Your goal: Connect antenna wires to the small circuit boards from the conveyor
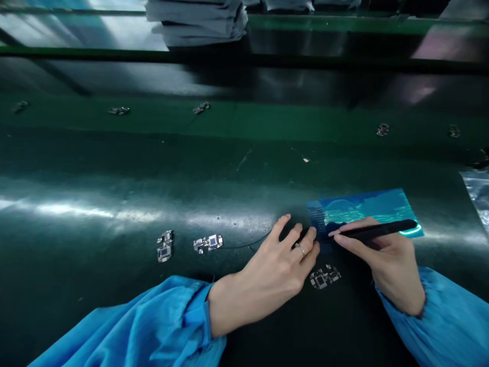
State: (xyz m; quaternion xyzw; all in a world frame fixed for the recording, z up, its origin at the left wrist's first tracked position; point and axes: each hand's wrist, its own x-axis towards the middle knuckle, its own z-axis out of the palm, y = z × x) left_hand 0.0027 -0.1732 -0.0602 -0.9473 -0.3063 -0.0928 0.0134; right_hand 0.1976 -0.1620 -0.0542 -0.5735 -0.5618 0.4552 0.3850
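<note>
In the head view my left hand (280,265) lies palm down with its fingers apart, fingertips at the left edge of a shiny blue sheet (378,209). Rows of tiny marks cover that sheet's left part. My right hand (393,260) grips a slim black pen-shaped tool (376,231), its tip pointing left at the sheet beside my left fingers. A thin black wire runs from a small circuit board (208,243) to my left hand, where its end is hidden. Another small circuit board (324,277) lies just below my hands.
A further circuit board (165,246) lies to the left. Several more sit along the green strip (267,120) at the back, one board (201,107) near its middle. Stacked grey cloth-like material (198,20) is on the shelf above. A silvery sheet (477,196) is at the right edge.
</note>
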